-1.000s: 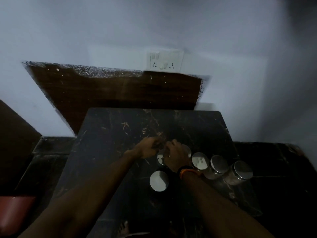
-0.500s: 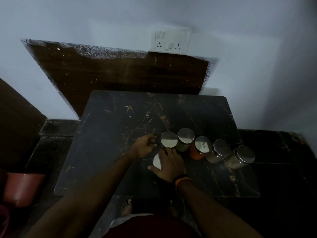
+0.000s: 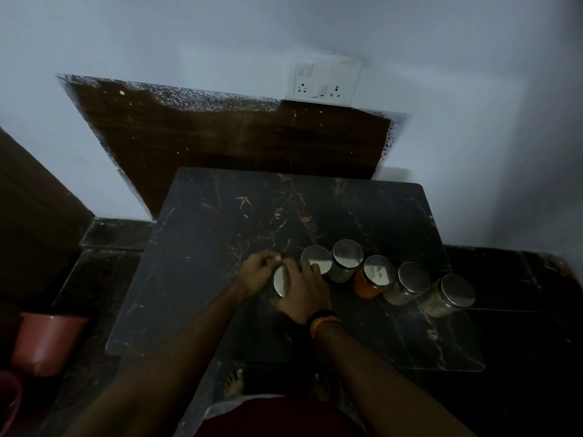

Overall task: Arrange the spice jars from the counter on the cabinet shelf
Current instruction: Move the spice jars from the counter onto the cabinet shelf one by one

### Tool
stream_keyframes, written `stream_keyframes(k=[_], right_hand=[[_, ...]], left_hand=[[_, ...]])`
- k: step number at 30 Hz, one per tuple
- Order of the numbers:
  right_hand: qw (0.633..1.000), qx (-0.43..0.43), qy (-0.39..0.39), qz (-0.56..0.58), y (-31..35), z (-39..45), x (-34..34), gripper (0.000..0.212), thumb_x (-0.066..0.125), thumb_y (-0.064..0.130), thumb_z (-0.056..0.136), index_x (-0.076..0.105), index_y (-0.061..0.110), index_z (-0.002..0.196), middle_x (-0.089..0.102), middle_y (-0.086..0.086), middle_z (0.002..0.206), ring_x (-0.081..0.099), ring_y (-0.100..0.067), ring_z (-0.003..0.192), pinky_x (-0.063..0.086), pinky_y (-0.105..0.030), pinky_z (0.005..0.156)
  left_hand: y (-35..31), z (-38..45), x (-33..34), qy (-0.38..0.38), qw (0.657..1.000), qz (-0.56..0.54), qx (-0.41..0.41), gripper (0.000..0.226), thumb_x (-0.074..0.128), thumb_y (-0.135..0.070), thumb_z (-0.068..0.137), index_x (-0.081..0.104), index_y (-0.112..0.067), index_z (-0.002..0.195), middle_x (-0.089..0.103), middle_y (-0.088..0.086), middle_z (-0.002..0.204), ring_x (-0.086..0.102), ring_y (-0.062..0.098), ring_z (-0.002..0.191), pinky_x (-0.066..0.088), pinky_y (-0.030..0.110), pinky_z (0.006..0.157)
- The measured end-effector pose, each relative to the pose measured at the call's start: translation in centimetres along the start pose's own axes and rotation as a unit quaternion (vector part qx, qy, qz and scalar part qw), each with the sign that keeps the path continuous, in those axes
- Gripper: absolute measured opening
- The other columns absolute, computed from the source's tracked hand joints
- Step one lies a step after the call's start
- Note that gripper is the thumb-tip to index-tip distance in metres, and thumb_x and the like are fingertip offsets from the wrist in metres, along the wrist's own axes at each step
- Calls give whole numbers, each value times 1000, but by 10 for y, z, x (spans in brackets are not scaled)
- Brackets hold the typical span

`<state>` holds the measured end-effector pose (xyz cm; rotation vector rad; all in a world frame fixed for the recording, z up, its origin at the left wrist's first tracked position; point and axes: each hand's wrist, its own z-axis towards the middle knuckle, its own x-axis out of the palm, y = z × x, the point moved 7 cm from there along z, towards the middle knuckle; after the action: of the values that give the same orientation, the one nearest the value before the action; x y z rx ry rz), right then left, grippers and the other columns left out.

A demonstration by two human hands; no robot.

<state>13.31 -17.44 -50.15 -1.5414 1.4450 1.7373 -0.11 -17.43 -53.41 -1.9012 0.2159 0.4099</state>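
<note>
Just beside the curled fingers [image 3: 274,258] of the left hand [image 3: 257,272] stands a glass spice jar with a round steel lid [image 3: 280,280], and both hands close round it — the right hand [image 3: 303,291] wraps its near and right side, the left grips its far-left rim. Beyond the right fingertips a second steel-lidded jar [image 3: 316,258] stands touching or almost touching them; which, the dim light does not show. From there a line of four more runs away rightward: a greenish-filled jar [image 3: 347,258], an orange-filled jar [image 3: 373,275], a pale-filled jar [image 3: 410,282] and a last steel-lidded jar [image 3: 449,294], this one near the right edge of the dark veined marble tabletop [image 3: 220,234]. Left of the left knuckles and past them toward the wall the marble lies bare — open room up to the far edge. A black and orange wristband [image 3: 323,320] circles the right wrist.
</note>
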Motion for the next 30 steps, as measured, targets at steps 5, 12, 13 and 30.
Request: stream_keyframes(k=[5,12,13,30], right_hand=[[995,-36,-26,88,24,33,-38,86,81,47,65,41,30,139,48,1,133,45,-20,121,44,-36,97],[954,-62,-41,290,39,64,-98,77,81,19,73,46,24,141,47,-1,136,47,-18,123,45,-45,105],[944,-60,-49,321,39,66,-106,75,79,15,75,46,23,142,46,-1,136,48,-17,123,46,-45,105],[766,71,-123,627,28,94,-152,88,77,31,84,21,37,151,45,-8,139,62,-26,107,61,-36,72]], left_hand=[[12,-13,-26,-52,960,-254,-108,45,43,-38,106,73,-6,106,77,13,97,71,32,94,58,40,77],[-23,-14,-21,46,790,-595,-138,49,48,-44,98,57,-14,136,59,26,135,59,44,123,49,59,101],[-31,-12,-24,49,780,-612,-119,50,49,-43,98,56,-13,137,58,27,136,59,44,124,49,59,101],[-137,-15,-56,-102,910,-365,168,71,88,-23,66,57,-21,130,60,5,132,61,25,122,57,48,93]])
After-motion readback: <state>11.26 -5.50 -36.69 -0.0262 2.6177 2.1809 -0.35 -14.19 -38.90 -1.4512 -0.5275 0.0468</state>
